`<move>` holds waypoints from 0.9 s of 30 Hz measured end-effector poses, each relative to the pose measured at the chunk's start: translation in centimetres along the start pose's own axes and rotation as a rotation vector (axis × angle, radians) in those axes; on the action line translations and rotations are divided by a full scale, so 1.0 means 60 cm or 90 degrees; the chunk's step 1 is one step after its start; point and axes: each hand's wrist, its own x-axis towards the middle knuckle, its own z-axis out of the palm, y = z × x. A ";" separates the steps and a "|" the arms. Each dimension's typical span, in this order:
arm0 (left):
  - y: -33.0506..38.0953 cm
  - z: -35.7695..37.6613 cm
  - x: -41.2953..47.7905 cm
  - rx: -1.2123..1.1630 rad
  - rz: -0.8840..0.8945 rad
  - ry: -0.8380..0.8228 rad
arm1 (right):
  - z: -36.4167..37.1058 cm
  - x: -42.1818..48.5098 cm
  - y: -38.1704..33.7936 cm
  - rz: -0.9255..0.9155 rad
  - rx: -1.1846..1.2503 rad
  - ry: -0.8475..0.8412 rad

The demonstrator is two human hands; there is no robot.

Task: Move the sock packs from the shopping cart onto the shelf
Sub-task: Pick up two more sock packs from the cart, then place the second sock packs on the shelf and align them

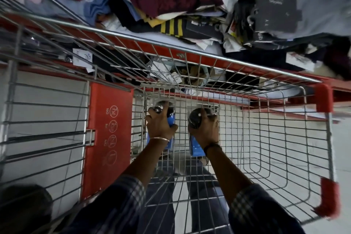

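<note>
Both of my arms reach down into a wire shopping cart (266, 138). My left hand (159, 125) is closed around a sock pack (170, 119) with blue card and dark socks under clear plastic. My right hand (206, 129) grips a second sock pack (195, 119) of the same kind; its blue card (195, 147) pokes out below my wrist. Both packs sit low in the cart near its wire bottom. Beyond the cart's far rim, the red-edged shelf (218, 62) holds a heap of clothing and packs (190, 5).
The cart's red child-seat flap (108, 135) stands to the left of my hands. Red bumpers (324, 97) cap the cart's right corners. Pale floor shows through the wire, with my legs below. More packs and tags lie on a lower shelf level (182, 76).
</note>
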 end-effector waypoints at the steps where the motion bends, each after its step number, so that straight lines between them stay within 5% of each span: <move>1: 0.007 -0.011 -0.006 -0.016 0.006 0.003 | -0.009 -0.008 -0.003 -0.001 0.007 0.008; 14: 0.109 -0.239 -0.148 -0.177 0.152 0.222 | -0.260 -0.132 -0.116 -0.145 0.159 0.248; 27: 0.241 -0.505 -0.227 -0.274 0.463 0.625 | -0.551 -0.222 -0.260 -0.377 0.292 0.577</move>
